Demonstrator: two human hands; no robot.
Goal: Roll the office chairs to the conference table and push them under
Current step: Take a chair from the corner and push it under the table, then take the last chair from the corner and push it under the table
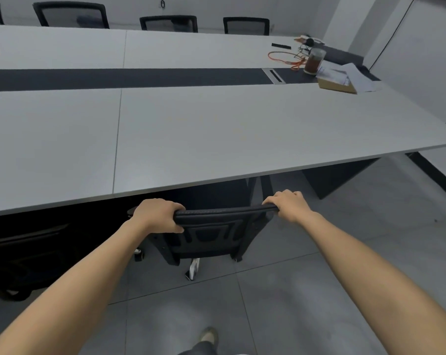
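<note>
Here, black mesh-backed office chair (211,231), seat beneath grey conference table (216,129)

Under the table (216,129) the chair (211,226) fills the middle; a dark leg (337,179) blocks its right end, perhaps a second chair (24,254) its left. Floor (293,290) before it lies open.

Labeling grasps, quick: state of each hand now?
Left hand: closed on the chair back's top edge.
Right hand: closed on the same edge.

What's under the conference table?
The front of the office chair, gripped at its backrest by left hand and right hand, plus a dark table leg. The tabletop hides the seat.
</note>
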